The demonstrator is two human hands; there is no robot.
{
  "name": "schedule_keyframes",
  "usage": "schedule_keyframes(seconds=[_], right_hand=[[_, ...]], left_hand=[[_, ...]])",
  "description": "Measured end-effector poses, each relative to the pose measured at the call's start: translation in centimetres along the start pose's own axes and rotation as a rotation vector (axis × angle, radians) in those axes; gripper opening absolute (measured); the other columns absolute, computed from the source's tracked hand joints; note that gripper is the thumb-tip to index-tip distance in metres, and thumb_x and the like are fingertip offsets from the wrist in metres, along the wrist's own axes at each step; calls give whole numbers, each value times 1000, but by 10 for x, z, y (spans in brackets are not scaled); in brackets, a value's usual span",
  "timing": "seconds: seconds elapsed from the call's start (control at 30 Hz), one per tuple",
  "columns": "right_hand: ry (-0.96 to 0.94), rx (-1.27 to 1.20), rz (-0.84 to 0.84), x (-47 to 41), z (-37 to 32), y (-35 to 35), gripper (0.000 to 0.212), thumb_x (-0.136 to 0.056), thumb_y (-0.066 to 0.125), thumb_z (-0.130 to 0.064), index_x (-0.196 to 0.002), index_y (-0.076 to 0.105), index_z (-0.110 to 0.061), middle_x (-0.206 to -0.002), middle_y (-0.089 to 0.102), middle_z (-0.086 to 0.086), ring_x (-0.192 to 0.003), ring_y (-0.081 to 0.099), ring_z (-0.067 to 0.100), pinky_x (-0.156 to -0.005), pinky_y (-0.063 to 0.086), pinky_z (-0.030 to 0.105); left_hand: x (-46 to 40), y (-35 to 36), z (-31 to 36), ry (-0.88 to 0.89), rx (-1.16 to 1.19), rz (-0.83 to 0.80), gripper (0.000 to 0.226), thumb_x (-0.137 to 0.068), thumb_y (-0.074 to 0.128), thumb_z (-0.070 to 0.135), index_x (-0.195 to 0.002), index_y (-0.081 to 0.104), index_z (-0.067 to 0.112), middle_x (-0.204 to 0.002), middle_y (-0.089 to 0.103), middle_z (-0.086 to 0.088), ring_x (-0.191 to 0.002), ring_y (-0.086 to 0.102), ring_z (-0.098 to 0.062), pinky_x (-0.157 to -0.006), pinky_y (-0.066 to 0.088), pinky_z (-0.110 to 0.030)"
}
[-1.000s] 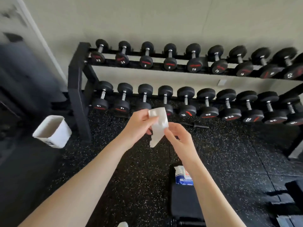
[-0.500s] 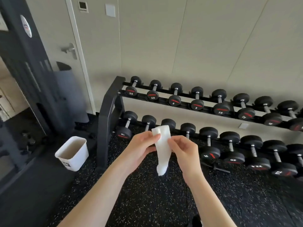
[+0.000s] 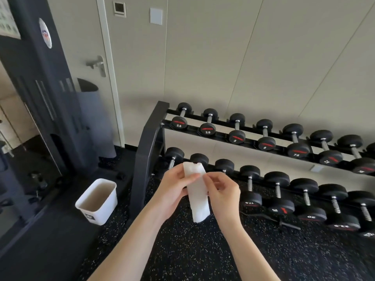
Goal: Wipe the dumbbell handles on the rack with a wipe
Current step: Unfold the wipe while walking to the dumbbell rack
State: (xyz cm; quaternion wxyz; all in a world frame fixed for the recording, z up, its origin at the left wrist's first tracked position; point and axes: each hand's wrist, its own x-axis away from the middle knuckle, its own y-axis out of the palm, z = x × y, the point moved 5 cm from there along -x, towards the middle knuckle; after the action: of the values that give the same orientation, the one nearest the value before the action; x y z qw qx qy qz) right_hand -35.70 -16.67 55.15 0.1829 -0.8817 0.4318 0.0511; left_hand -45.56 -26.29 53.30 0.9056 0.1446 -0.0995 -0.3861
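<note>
I stand on a black rubber floor (image 3: 203,260) flecked with white, facing a pale panelled wall (image 3: 243,57) in even daylight. Left of that wall is a door (image 3: 85,37) with a metal lever handle (image 3: 98,64), and a small white switch plate (image 3: 156,16) is mounted just right of the door frame. Below the door, a white bin (image 3: 97,201) sits beside a dark weight machine (image 3: 40,98) with a rolled grey mat (image 3: 95,118) leaning behind.

Bright, even daylight; soft shadow on the wall (image 3: 263,57) at frame centre, wide-angle bending at the edges, slight softness throughout.
</note>
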Motion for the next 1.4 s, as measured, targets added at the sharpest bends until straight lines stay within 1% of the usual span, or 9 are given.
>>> schedule_keyframes(seconds=[0.13,0.33,0.43,0.63,0.97,1.03,1.1,1.3,1.4], right_hand=[[61,-32,9,-22,11,13,12,-89,61,-13,-83,69,-20,-77,69,-6,-74,62,8,-73,53,33],[136,-85,-37,-67,35,32,7,-89,61,-16,-86,66,-20,-78,69,2,-76,65,21,-73,54,43],[131,-85,-33,-94,44,40,7,-89,61,-17,-89,59,-23,-80,67,-1,-74,64,14,-70,54,36],[11,-78,-182,-164,51,51,11,-85,67,-29,-86,69,-18,-81,70,-5,-79,66,4,-70,51,16],[101,-129,-183,-281,91,36,16,-93,56,-17,-85,69,-13,-80,70,0,-78,65,13,-72,50,24],[144,-197,-135,-299,97,35,19,-96,51,-21,-83,63,-11,-78,62,11,-73,55,21,-71,45,34],[180,-226,-110,-317,99,36,22,-97,47,-21,-81,57,-8,-71,50,6,-69,43,15,-66,37,32],[275,-257,-113,-375,98,75,27,-98,46,-27,-81,57,-10,-74,49,5,-72,42,20,-68,33,34],[355,-320,-75,-404,97,102,28,-98,46,-29,-82,60,-10,-76,54,5,-75,47,21,-70,39,37]], left_hand=[[-18,-21,-1,-34,22,21,25,-90,61,5,-114,65,3,-110,69,-15,-105,65,-28,-88,54,-45],[-60,-34,-1,-51,-28,83,18,-92,58,6,-105,66,-2,-98,71,-18,-93,69,-30,-76,57,-39],[-91,-34,1,-39,-83,117,16,-90,62,6,-101,66,-4,-94,70,-20,-87,70,-29,-72,57,-36],[-169,-20,11,-15,-227,93,14,-92,60,7,-102,68,0,-97,70,-18,-89,70,-26,-75,58,-37],[-281,-2,19,-16,-212,146,18,-93,59,13,-102,67,-1,-94,71,-15,-86,70,-22,-75,57,-34],[-298,-9,19,-27,-166,195,21,-95,55,15,-103,65,-1,-97,69,-17,-87,68,-23,-74,55,-32],[-315,-17,21,-37,-143,227,20,-96,51,16,-101,63,1,-101,68,-17,-93,67,-26,-79,55,-34],[-379,-42,29,-91,-68,173,22,-101,44,26,-102,59,10,-89,67,-5,-81,67,-16,-70,51,-32],[-416,-52,27,-175,-31,0,42,-91,49,51,-118,62,21,-110,69,-4,-101,67,-19,-84,54,-38]])
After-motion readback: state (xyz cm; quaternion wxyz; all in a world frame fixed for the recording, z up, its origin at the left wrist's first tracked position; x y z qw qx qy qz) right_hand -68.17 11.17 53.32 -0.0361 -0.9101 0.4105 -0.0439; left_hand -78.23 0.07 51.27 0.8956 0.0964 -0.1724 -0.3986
